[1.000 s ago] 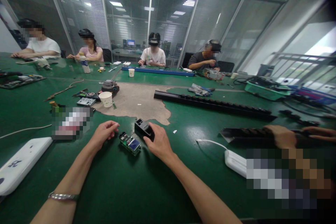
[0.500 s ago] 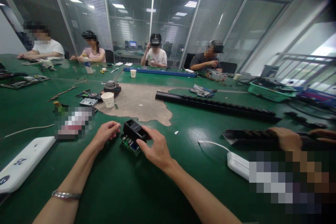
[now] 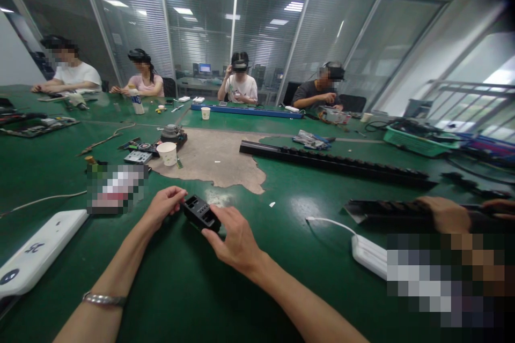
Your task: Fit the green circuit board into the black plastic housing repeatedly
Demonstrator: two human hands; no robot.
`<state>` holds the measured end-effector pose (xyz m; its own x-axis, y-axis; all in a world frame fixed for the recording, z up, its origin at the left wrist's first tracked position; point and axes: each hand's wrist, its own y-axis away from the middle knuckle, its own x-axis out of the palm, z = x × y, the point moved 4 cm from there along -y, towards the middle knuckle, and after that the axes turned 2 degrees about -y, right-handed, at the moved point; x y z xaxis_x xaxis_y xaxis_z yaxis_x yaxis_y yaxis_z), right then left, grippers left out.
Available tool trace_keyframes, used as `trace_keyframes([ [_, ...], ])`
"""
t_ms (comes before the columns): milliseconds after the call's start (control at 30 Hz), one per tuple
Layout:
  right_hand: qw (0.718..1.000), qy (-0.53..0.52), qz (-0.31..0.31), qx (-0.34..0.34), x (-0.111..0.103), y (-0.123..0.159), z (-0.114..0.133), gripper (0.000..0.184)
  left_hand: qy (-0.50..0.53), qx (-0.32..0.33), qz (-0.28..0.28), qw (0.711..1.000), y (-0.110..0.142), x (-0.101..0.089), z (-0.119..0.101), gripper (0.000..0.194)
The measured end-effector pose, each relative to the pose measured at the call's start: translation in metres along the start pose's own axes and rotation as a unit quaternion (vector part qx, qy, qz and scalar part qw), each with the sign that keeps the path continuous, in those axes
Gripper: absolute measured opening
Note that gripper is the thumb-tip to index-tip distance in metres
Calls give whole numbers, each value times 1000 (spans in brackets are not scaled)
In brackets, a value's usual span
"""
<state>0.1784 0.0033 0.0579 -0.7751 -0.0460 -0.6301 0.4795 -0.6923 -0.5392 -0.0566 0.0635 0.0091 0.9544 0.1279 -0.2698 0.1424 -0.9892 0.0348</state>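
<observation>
A small black plastic housing [image 3: 200,213] with rectangular cutouts in its face sits low over the green table in front of me. My right hand [image 3: 235,236] grips its right end between thumb and fingers. The circuit board with a small blue screen is hidden from sight, with the housing over the spot where it lay. At the housing's left end is my left hand [image 3: 164,206], its fingers curled and closed, tips touching or very near the corner. Anything inside those fingers is hidden.
Left of me lie a white power bank [image 3: 48,249] and a blurred-out flat object [image 3: 118,188]. Beyond stand a paper cup [image 3: 167,154] and loose electronic parts. A long black strip [image 3: 333,163] lies right of centre. At right, another person's hand [image 3: 448,214] rests on a second strip.
My right hand has brought the black housing left and down over the circuit board, covering it. My left hand stays curled beside it. The view has shifted slightly.
</observation>
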Motion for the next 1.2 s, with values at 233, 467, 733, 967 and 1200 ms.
trace_keyframes([
  [233, 1000, 16, 4, 6, 1, 3, 3, 56, 1, 4, 4, 1000, 1, -1, 0, 37],
  [467, 1000, 15, -16, -1, 3, 3, -2, 56, -1, 2, -2, 1000, -3, 0, 3, 41],
  [733, 999, 13, -6, -32, 8, 8, -2, 60, 1, 8, -11, 1000, -1, 0, -1, 39],
  [967, 1000, 6, -15, -27, 13, 7, -3, 49, -19, 22, -10, 1000, -1, 0, 1, 37],
  [1200, 996, -22, -87, -5, -8, -4, 3, 45, -38, 52, -7, 998, 5, 1, -3, 36],
])
